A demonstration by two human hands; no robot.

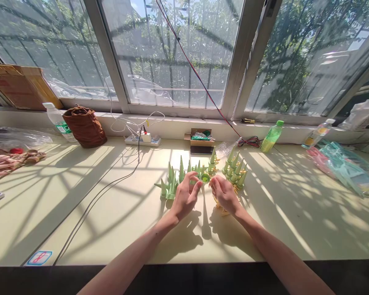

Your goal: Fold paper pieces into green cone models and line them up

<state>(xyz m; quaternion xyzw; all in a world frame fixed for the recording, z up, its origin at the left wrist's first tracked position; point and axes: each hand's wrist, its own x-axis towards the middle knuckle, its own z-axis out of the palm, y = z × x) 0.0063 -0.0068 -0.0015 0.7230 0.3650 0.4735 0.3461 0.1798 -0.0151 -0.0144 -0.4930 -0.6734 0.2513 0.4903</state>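
Note:
Between my hands is a pale green cone (206,178), its round open end turned up towards me. On its left, my left hand (187,195) curves with thumb and forefinger apart, their tips close to the rim; whether they touch it I cannot tell. My right hand (224,194), on the other side, has its fingertips pinched together near the rim, and what they hold is too small to make out. Several green cones (171,182) stand behind my left hand, and more green cones (233,168) stand beyond my right. Yellow-orange small pieces (224,211) lie partly hidden under my right hand.
Along the window side are a brown drawstring bag (85,127), a power strip (143,141) with cables, a small open box (202,137) and a green bottle (272,137). Plastic packets (347,166) lie at right, a pinkish pile (6,162) at left. A black cable (103,188) crosses the table.

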